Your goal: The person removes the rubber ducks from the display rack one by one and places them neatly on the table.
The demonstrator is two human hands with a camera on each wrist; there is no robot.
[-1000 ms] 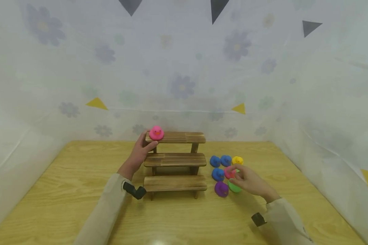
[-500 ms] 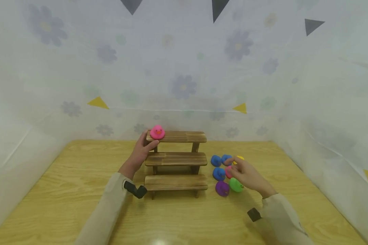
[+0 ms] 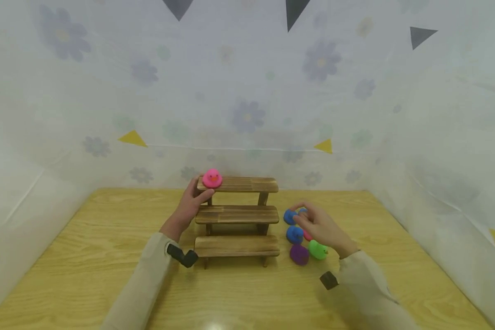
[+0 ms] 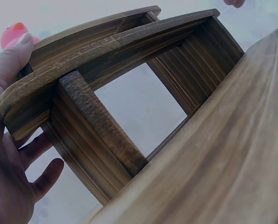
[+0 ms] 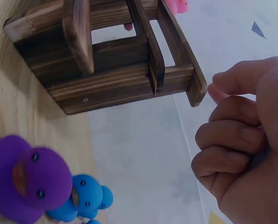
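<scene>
A three-step wooden stand stands mid-table, a pink rubber duck on the left end of its top step. My left hand grips that end, thumb in front and fingers behind, as the left wrist view also shows. Over the duck group to the right hovers my right hand, index finger and thumb apart, the other fingers curled in the right wrist view. Nothing is between them. Its fingertips overlap a blue rubber duck in the head view. A second blue duck is mostly covered by the hand.
Nearer me are another blue duck, a purple duck, a green duck and a partly hidden pink duck. The wooden table meets a flower-patterned sheet behind and at the sides.
My right hand has moved left and away from me, from above the pink and green ducks to the back blue ducks. It now hides the yellow duck. My left hand stays on the stand.
</scene>
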